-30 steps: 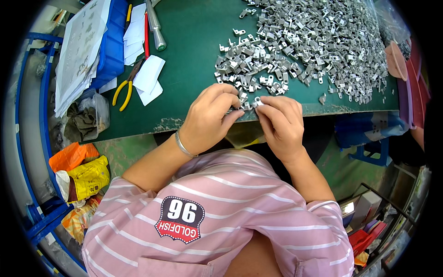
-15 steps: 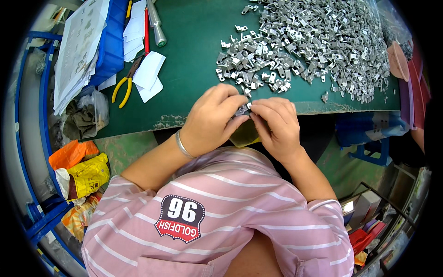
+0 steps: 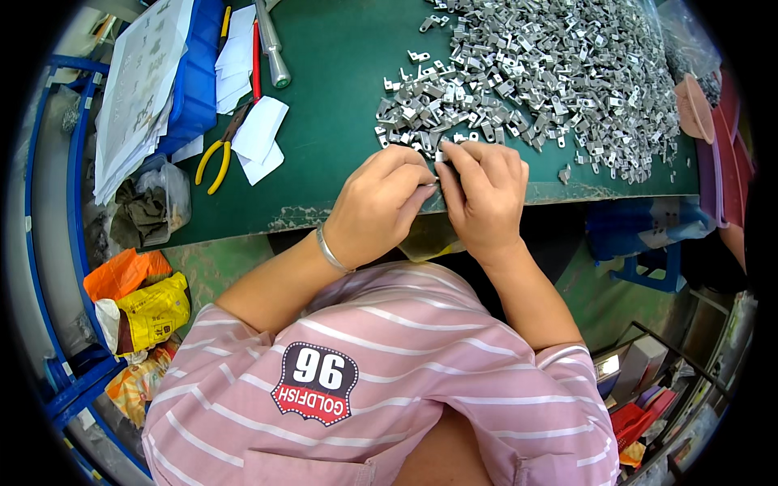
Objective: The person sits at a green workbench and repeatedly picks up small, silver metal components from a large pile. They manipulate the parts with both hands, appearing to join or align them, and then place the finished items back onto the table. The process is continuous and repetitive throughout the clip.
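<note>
A large heap of small silver metal brackets (image 3: 559, 81) covers the right half of the green table (image 3: 324, 105). At the heap's near edge, my right hand (image 3: 486, 190) pinches a small metal bracket (image 3: 441, 154) between thumb and forefinger. Close beside it on the left, my left hand (image 3: 379, 198) is closed, its fingers curled toward the right hand. A sliver of metal shows at the left fingertips; the rest of what that hand holds is hidden by its fingers. Both hands are over the table's worn front edge.
Yellow-handled pliers (image 3: 214, 166), white paper slips (image 3: 258, 138) and a metal rod-like tool (image 3: 274, 57) lie on the left. A blue bin (image 3: 191, 89) with paper sheets stands beyond them. A pink bowl-like container (image 3: 695, 108) sits at the right edge.
My right hand has moved slightly up toward the heap, its fingertips now at the heap's near edge. The metal pieces visible between my hands before are now mostly covered by my left fingers.
</note>
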### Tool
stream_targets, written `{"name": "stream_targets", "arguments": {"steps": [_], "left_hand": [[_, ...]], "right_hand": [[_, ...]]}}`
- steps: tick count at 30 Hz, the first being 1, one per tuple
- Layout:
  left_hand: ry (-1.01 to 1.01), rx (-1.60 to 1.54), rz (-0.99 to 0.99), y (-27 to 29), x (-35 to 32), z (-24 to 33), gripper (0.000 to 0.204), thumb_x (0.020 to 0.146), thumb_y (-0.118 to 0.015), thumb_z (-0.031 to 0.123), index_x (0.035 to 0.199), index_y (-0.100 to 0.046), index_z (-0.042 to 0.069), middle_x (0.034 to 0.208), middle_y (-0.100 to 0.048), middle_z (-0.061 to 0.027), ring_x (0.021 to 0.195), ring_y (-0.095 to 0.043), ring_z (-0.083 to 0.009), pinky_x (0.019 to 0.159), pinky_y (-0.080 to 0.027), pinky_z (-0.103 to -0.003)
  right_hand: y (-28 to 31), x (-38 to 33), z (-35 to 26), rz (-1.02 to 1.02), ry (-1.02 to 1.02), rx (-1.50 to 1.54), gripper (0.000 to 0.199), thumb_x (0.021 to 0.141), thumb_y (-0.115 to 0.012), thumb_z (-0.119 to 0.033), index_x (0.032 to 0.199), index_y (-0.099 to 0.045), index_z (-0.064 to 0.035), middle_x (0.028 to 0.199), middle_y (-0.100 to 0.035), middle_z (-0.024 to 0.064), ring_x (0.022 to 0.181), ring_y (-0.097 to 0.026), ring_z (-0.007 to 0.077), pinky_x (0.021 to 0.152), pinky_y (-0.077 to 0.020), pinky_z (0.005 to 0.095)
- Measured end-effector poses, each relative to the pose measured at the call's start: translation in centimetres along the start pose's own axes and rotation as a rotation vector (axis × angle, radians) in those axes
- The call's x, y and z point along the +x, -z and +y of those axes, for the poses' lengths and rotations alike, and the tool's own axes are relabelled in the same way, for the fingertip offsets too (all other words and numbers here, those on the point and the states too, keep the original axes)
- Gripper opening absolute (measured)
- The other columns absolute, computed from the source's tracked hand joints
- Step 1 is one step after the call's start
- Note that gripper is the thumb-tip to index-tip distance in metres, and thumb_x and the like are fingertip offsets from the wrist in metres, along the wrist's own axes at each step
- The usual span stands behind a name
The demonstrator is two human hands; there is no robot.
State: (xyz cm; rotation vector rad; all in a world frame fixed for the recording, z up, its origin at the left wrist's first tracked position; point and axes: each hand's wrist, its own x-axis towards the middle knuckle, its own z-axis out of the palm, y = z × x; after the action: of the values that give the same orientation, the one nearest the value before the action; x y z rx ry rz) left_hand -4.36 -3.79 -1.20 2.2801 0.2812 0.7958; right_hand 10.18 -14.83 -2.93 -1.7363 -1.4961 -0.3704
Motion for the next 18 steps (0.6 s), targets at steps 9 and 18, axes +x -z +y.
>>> {"name": "stream_targets", "arguments": {"steps": [9,18], "left_hand": [[-0.090,-0.028,-0.200,1.2,-1.0,0.5,0.012,0.081,-0.078,0.004,0.091,-0.070,0.005,0.092,-0.067,-0.0078,0.082,-0.065,-0.0250,0.076,-0.049,-0.035],[-0.026,0.261,-0.161,-1.2,2.4,0.4,0.041,0.077,-0.072,-0.004,0.117,-0.066,0.001,0.124,-0.060,-0.0157,0.110,-0.059,-0.0351,0.093,-0.048,-0.041]], "right_hand": [[2.7,-3.2,1.1,-0.108,0.197,0.396,0.029,0.072,-0.076,-0.001,0.100,-0.071,-0.0038,0.103,-0.070,0.0075,0.086,-0.065,0.0267,0.077,-0.0487,0.0381],[2.5,-0.8,1.5,-0.045,-0.127,0.140,0.035,0.074,-0.078,0.004,0.107,-0.070,-0.0025,0.101,-0.066,0.0123,0.093,-0.062,0.0328,0.079,-0.0513,0.0402]]}}
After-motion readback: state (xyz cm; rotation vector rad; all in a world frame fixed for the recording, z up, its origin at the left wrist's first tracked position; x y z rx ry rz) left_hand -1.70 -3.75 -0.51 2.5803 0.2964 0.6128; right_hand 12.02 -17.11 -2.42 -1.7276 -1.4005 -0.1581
